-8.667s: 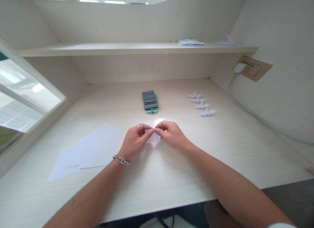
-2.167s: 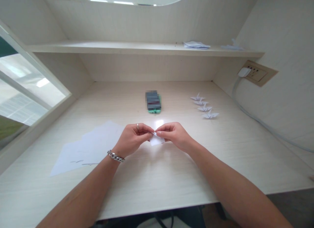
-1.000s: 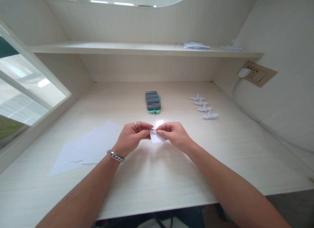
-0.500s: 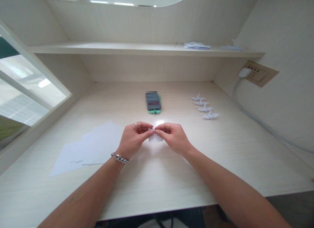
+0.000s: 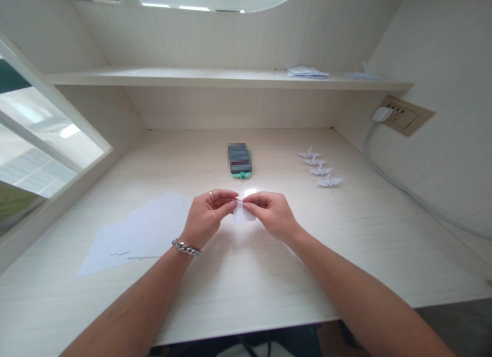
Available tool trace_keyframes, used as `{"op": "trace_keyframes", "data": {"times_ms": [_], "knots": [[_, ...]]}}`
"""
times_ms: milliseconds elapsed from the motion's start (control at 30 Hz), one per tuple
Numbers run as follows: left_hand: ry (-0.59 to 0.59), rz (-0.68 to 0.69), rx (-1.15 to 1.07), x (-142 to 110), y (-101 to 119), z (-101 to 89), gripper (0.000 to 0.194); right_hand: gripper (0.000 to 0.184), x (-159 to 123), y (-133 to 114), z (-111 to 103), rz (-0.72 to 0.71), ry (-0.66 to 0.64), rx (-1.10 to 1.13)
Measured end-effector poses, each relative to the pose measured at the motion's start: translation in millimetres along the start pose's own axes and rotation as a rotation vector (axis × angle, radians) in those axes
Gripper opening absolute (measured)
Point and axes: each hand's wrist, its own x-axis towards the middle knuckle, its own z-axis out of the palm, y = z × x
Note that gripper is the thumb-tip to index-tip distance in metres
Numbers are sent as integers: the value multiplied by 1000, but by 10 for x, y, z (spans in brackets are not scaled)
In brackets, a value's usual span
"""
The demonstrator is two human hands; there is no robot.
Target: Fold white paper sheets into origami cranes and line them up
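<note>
A small piece of white paper point(image 5: 244, 214) is pinched at its upper edge between my two hands, above the desk. My left hand point(image 5: 209, 213), with a ring and a chain bracelet, grips the paper's top left corner between thumb and fingers. On the right side my right hand point(image 5: 272, 213) is closed on the same edge. The fingers cover part of that edge, so the folds there are hard to make out. To the right stand several folded paper cranes point(image 5: 329, 181) in a row.
White paper sheets point(image 5: 134, 239) lie on the desk at left. A dark, blurred-out object with a green edge point(image 5: 241, 175) is behind my hands. Folded papers point(image 5: 307, 72) rest on the shelf point(image 5: 192, 76). A cable point(image 5: 415, 195) runs from the wall socket point(image 5: 405, 117) along the right.
My left hand has shifted slightly left along the paper's top edge, away from my right fingertips. The right hand and the paper have hardly moved.
</note>
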Motion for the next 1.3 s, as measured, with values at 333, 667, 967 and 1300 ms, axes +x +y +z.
{"op": "trace_keyframes", "data": {"times_ms": [333,667,967,1300], "knots": [[-10,-12,-10,14,-39,-7,34,12,-12,-34,12,-1,17,7],[54,62,69,3,-55,21,28,13,-15,-5,60,-21,-10,18],[6,85,139,8,-30,-4,22,11,-10,19,56,-20,-48,-11],[-46,83,106,26,-61,-41,21,8,-5,-57,46,0,-38,-32]]}}
